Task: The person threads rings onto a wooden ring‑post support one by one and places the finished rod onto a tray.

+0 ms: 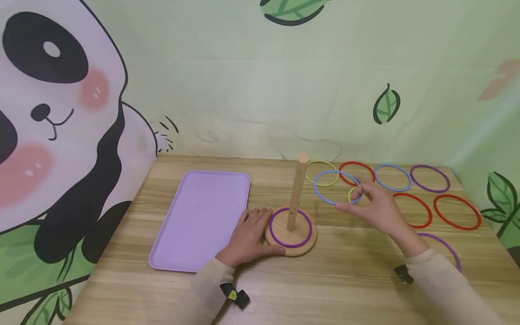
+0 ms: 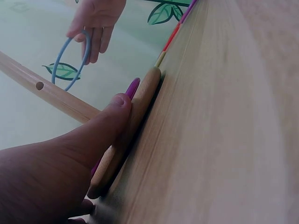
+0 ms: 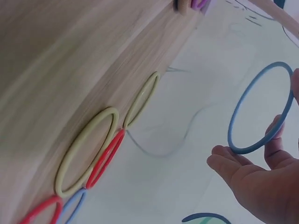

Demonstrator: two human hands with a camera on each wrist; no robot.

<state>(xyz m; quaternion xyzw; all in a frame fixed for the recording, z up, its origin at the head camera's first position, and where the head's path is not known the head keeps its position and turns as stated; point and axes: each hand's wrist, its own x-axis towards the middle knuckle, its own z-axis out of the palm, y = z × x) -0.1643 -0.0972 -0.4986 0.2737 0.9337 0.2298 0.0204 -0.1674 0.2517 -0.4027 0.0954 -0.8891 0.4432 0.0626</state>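
A round wooden base with an upright wooden peg stands mid-table. Around the peg's foot lies a purple ring. My left hand rests against the left side of the base, fingers extended, with its thumb over the front rim; the left wrist view shows the thumb on that rim. To the right of the peg, my right hand pinches a blue ring between thumb and fingers. In the right wrist view this blue ring is held up, tilted, away from the tabletop.
A lavender tray lies left of the base. Several rings lie flat at the right, among them a red ring, a blue ring, a purple ring and a yellow ring. A panda-printed wall rises behind the table.
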